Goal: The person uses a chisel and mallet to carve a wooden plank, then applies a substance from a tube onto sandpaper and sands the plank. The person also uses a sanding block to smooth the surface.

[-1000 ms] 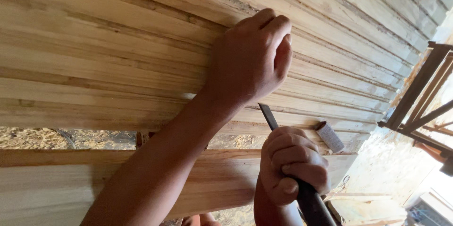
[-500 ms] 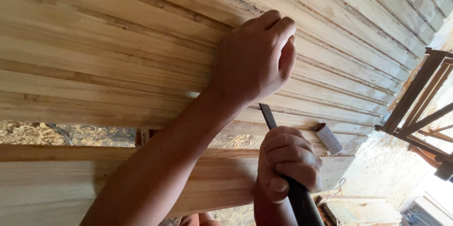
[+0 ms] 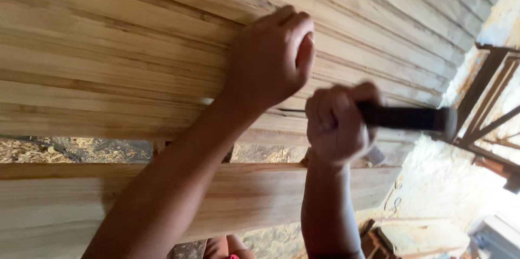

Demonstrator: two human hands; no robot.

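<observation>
No packages, labels, signs or screens visible; lower right corner blurred.

Hammer [image 3: 403, 118]: dark, nearly black handle, lying roughly level and pointing right, blurred; far end widens into a greyish head near the right edge, shape too smeared to make out. Handle's near end is wrapped inside the right hand [image 3: 337, 125], closed in a fist, only the outer stretch showing. It sits just in front of the lower boards. Wooden planks [image 3: 108, 58]: pale yellow-tan boards with brown grain streaks, stacked edge to edge as a slanted wall of long strips running left to right, seams dark between them. Left hand [image 3: 268, 58] is pressed on them in a loose fist, thumb side to the right; whether it pinches anything cannot be told.
</observation>
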